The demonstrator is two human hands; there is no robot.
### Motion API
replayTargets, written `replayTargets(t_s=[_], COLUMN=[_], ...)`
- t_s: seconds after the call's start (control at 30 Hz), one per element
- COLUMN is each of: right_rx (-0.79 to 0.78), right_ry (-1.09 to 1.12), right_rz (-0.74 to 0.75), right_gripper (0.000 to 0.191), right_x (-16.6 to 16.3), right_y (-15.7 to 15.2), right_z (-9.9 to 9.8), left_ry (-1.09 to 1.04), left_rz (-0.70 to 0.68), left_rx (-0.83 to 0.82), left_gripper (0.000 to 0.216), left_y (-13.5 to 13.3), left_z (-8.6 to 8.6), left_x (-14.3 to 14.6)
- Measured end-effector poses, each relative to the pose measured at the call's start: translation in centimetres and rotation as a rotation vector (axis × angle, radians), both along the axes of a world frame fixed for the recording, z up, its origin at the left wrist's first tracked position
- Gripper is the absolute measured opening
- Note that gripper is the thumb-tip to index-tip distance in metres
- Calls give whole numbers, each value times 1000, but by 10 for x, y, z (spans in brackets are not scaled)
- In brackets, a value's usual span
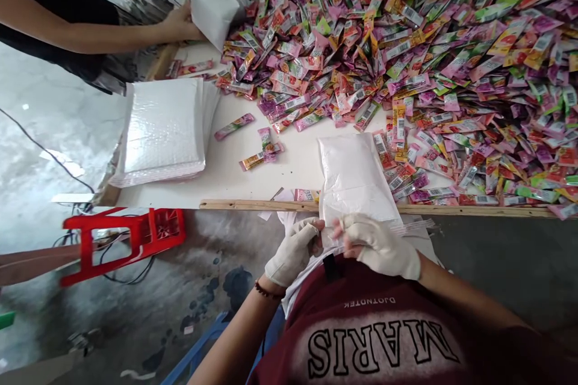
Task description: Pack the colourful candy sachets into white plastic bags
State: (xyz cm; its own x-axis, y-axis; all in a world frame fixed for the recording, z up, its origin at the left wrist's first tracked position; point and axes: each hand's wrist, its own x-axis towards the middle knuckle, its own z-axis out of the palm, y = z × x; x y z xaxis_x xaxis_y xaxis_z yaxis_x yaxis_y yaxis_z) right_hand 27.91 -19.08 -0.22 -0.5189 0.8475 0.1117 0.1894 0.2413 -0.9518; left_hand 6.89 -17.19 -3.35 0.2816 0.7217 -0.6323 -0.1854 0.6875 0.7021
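Both my hands wear white gloves and meet at the near end of a white bubble mailer (354, 177) that lies over the table's wooden front edge (474, 210). My left hand (295, 251) is closed, pinching the mailer's lower left corner. My right hand (382, 243) is closed on the lower right part of the same flap. The mailer bulges as if filled. A huge heap of small colourful sachets (451, 54) covers the table right beside and beyond it.
A stack of flat white mailers (165, 129) lies at the table's left. A few stray sachets (262, 153) sit between it and my mailer. Another person's hand (178, 24) holds a white mailer at the far left. A red stool (124, 237) stands on the floor.
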Motion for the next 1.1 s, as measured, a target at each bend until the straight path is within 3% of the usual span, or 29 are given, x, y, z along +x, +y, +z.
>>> replayTargets(t_s=[0.07, 0.1, 0.17, 0.23, 0.3, 0.37, 0.47, 0.53, 0.6, 0.7, 0.8, 0.93, 1.03, 1.1], right_rx=[-232, -334, -482, -483, -258, 102, 525, 632, 600, 376, 186, 169, 315, 466], right_ry=[-56, -185, -628, -1085, -1286, -1234, -1008, -844, -682, -470, -395, -306, -413, -538], right_rz=[-20, -40, -65, -86, -157, -263, -278, -184, -153, -296, -412, -332, -215, -109], right_gripper=[11, 12, 13, 14, 26, 42, 58, 58, 43, 16, 23, 14, 50, 62], right_x=[40, 64, 112, 148, 162, 153, 121, 104, 95, 91, 90, 91, 93, 90], right_y=[-12, -20, -38, -54, -60, -55, -33, -18, -7, 5, 15, 18, 10, 3], right_z=[11, 15, 19, 16, 7, -7, -27, -36, -39, -35, -26, -19, -23, -30], left_ry=[107, 161, 294, 509, 783, 987, 1025, 930, 824, 785, 823, 759, 621, 539], left_rz=[-67, -115, -190, -200, -178, -206, -394, -534, -579, -482, -393, -351, -298, -274], left_rx=[100, 164, 324, 547, 849, 1195, 1619, 1763, 1745, 1469, 1164, 1007, 1030, 1082], left_gripper=[28, 30, 32, 30, 20, 21, 46, 46, 34, 15, 23, 26, 22, 21], left_y=[2, 2, 3, 4, 9, 16, 26, 30, 30, 30, 36, 42, 36, 30], left_z=[-2, -2, -4, -4, -5, -7, -10, -10, -8, 1, 10, 15, 13, 9], left_x=[-7, -11, -22, -32, -39, -41, -35, -28, -23, -16, -9, -6, -11, -16])
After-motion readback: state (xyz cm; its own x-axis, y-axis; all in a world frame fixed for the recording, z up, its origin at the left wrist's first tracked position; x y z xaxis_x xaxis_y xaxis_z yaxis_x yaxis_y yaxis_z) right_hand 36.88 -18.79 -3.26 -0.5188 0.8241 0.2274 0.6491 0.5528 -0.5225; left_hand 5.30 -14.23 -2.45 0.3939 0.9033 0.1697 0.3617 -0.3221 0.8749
